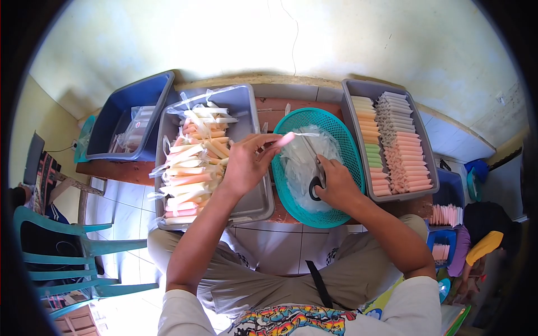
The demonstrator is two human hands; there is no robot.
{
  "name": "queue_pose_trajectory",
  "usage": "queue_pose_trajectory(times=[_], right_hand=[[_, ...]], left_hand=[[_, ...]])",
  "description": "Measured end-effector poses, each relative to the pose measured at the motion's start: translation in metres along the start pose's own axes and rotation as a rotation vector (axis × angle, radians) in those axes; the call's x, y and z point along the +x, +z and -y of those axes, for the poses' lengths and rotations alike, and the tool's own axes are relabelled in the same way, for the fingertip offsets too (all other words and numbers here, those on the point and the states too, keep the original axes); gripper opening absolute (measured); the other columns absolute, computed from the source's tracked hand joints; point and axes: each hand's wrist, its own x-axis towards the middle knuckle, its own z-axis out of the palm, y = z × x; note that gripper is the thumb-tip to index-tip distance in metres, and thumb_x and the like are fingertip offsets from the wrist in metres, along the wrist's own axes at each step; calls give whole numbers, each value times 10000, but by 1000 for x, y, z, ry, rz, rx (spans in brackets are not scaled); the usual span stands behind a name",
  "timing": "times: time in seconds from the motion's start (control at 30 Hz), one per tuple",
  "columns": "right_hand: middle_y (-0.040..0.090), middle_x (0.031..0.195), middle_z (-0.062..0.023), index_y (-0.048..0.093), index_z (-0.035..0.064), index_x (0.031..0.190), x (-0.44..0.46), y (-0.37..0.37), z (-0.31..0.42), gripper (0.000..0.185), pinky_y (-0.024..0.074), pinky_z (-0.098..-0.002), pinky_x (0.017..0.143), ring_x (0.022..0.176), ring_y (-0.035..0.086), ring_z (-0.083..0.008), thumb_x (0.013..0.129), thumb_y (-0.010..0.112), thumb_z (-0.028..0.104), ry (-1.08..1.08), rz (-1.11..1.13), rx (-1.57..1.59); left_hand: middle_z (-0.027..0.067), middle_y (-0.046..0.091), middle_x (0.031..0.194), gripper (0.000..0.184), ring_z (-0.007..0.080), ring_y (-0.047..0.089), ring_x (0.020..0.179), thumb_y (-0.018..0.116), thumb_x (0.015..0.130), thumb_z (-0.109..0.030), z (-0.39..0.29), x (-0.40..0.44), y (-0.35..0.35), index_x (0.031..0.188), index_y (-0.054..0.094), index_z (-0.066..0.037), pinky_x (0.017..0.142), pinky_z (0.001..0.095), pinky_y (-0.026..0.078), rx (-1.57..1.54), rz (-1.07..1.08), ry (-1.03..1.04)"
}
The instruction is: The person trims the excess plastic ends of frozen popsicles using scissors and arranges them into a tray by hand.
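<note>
My left hand (246,162) grips a pink ice pop (284,140) in a clear plastic tube, its loose plastic tail pointing right. In my right hand (338,183) is a pair of scissors (311,150) with a black handle, the blades up close to that tail. Below both hands stands a teal plastic basket (358,168) with clear plastic scraps (302,173) inside. To the left, a grey tub (246,112) holds a heap of ice pops (188,168) with long plastic ends. Whether the blades touch the tail, I cannot tell.
At the right, another grey tub (350,89) holds stacked rows of ice pops in several colours. A dark blue tub (101,129) with wrapped packs stands far left. Green plastic chairs (56,246) are lower left. Another person's arm (466,280) shows at the lower right.
</note>
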Motion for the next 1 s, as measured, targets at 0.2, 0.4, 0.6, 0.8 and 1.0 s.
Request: queue_pose_trajectory(times=[0.2, 0.4, 0.6, 0.8, 1.0], right_hand=[[631, 1135, -248, 498, -66, 1540, -7, -32, 20, 847, 578, -506, 889, 972, 680, -423, 772, 822, 81, -36, -13, 135], [638, 1145, -190, 509, 63, 1614, -16, -46, 35, 937, 574, -434, 858, 937, 687, -331, 799, 950, 205, -132, -20, 120], [625, 1139, -169, 485, 84, 1654, -16, -54, 39, 1002, 570, -416, 839, 902, 673, -296, 802, 973, 284, -181, 18, 220], [617, 1090, -143, 459, 85, 1677, -12, -51, 42, 1043, 581, -394, 825, 881, 644, -246, 799, 980, 298, -193, 56, 300], [613, 1080, -127, 424, 98, 1701, -8, -45, 39, 1053, 619, -361, 794, 893, 630, -211, 822, 973, 283, -189, 36, 326]], left_hand=[[160, 813, 1059, 283, 253, 767, 819, 833, 933, -44, 11, 0, -6, 1215, 807, -58, 744, 360, 605, 5, -58, -88], [121, 830, 1114, 290, 205, 755, 811, 841, 938, -71, 15, 1, -9, 1226, 808, -65, 743, 337, 602, -44, -89, -184], [105, 835, 1086, 294, 168, 748, 809, 861, 924, -83, 9, 1, -9, 1213, 812, -58, 756, 328, 601, -36, -99, -296], [116, 822, 1065, 301, 203, 743, 821, 886, 866, -21, 9, -3, -2, 1155, 813, -58, 758, 341, 602, 28, -134, -93], [86, 821, 1103, 324, 161, 729, 855, 887, 879, -25, 6, -6, 1, 1192, 811, -64, 795, 317, 593, 71, -96, -43]])
